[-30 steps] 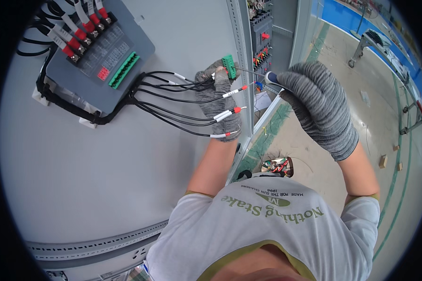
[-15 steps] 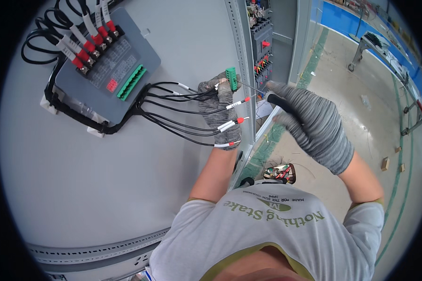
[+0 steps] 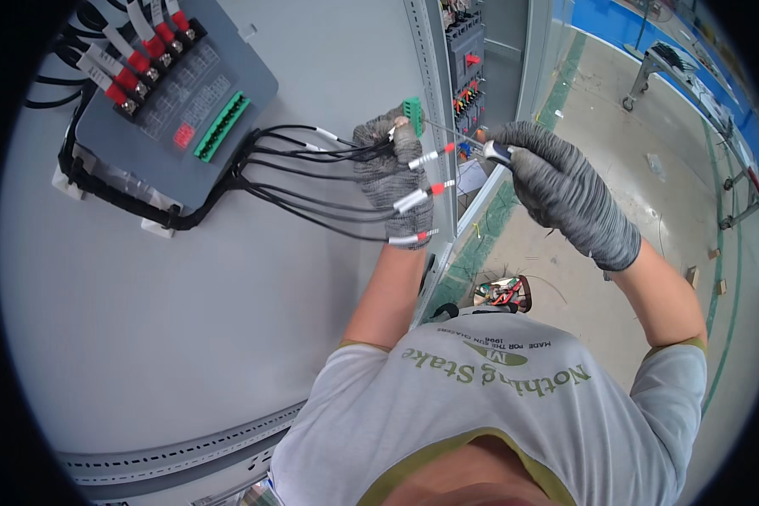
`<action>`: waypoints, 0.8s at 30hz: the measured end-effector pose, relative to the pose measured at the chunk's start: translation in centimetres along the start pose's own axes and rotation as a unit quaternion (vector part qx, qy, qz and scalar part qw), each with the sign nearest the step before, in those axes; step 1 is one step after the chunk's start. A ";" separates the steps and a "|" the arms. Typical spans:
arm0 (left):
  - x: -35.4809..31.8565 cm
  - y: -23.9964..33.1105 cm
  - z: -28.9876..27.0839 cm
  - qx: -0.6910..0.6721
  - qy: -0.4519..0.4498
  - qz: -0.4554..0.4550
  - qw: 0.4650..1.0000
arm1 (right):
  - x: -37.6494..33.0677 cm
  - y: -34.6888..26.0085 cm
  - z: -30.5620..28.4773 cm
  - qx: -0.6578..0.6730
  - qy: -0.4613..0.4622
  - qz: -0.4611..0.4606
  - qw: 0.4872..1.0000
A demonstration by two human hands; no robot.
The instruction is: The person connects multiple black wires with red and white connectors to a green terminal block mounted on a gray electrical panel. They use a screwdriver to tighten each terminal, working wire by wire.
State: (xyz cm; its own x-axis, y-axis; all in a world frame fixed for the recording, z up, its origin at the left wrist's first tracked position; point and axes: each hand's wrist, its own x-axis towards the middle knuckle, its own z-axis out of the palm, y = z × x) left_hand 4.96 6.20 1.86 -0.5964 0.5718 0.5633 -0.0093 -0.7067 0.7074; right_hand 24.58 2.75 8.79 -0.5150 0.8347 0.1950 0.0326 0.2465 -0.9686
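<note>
On the pale panel (image 3: 228, 337) at far left sits a grey control module (image 3: 173, 101), red-tipped leads along its top edge and a green socket strip (image 3: 222, 126) on its face; from beneath it a fan of black wires (image 3: 312, 181) runs rightward — each ending in a white sleeve and a red ferrule — into the gloved left hand (image 3: 394, 181); that hand is closed around the bundle and pinches a small green plug connector (image 3: 412, 112) at its fingertips, held in the air just beside the cabinet's edge rail (image 3: 434, 126); the gloved right hand (image 3: 557, 190) is clenched on the handle of a slim screwdriver (image 3: 464, 139), its shaft pointing left to the connector; the step in hand appears to be terminating the wires into the plug, one at a time; the next move likely calls for seating a ferrule squarely in an open slot and turning the screw down — steady tip, no slip; beyond, a workshop floor (image 3: 649, 169).
</note>
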 end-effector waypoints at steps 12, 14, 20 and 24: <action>-0.3 -0.8 -0.4 -0.014 0.002 0.020 1.000 | 0.1 -1.5 0.5 -0.676 0.005 -0.232 0.699; -0.6 -0.1 -0.4 -0.004 0.014 -0.009 1.000 | 0.1 -1.2 0.9 -0.695 -0.026 -0.203 0.690; -0.6 0.0 -0.1 0.002 -0.013 0.043 0.999 | 1.1 1.2 0.1 -0.157 -0.039 -0.083 0.983; -0.4 -0.4 -0.3 0.035 -0.008 0.053 0.998 | 0.5 0.5 0.3 0.324 -0.111 0.157 0.926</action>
State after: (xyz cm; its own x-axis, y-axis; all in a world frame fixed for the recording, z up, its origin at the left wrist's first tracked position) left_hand 4.99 6.08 1.21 -0.5785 0.5028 0.6423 0.1087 -0.7329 0.6716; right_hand 24.10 3.11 8.35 -0.7330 0.6757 -0.0785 -0.2738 -0.3987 -0.8753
